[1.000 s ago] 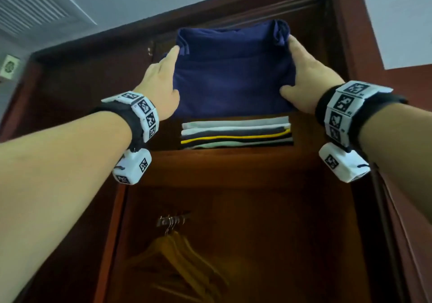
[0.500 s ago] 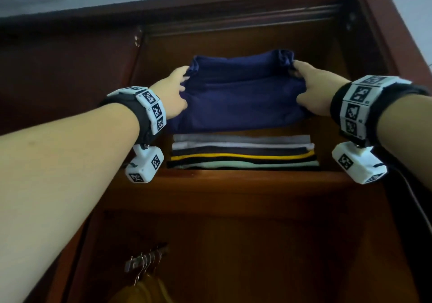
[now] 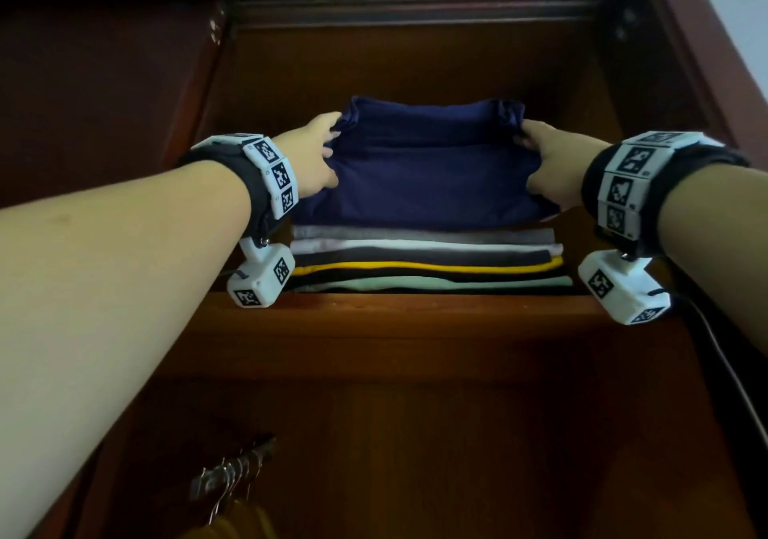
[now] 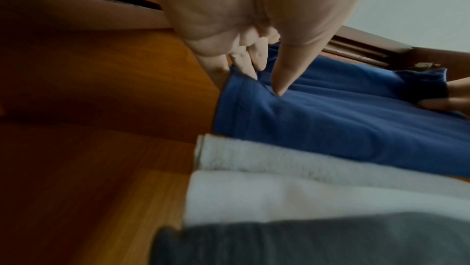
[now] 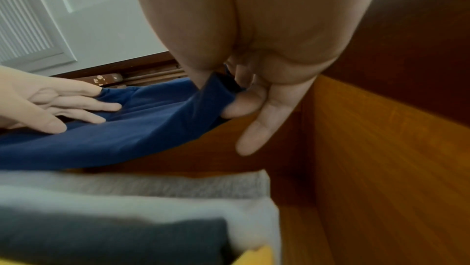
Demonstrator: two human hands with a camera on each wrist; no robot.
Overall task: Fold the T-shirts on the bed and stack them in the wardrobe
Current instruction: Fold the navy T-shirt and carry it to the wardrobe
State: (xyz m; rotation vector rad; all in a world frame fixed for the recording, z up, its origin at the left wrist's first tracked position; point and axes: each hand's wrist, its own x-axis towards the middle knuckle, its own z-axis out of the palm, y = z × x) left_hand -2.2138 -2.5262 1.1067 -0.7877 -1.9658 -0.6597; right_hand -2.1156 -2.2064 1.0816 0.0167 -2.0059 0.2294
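Note:
A folded navy T-shirt (image 3: 419, 173) hangs just over a stack of several folded shirts (image 3: 424, 264) on the wardrobe's upper shelf (image 3: 415, 310). My left hand (image 3: 332, 144) holds the shirt's left edge, the thumb (image 4: 279, 84) pressing into the cloth with the fingers along the hem. My right hand (image 3: 525, 139) pinches the right edge between thumb and fingers (image 5: 239, 104). In the right wrist view the navy T-shirt (image 5: 114, 138) shows a gap above the grey top shirt (image 5: 178, 187). In the left wrist view the navy T-shirt (image 4: 330, 124) meets the grey shirt (image 4: 254, 158).
The wardrobe's wooden side walls (image 3: 648, 144) stand close on both sides of the stack, and the top frame (image 3: 415, 2) runs overhead. Hangers (image 3: 232, 476) hang from a rail below the shelf. A black cable (image 3: 715, 355) trails from my right wrist.
Both hands have carried the navy T-shirt deeper into the shelf and lower, down close to the stack. The view has tilted down, so the shelf sits lower and larger.

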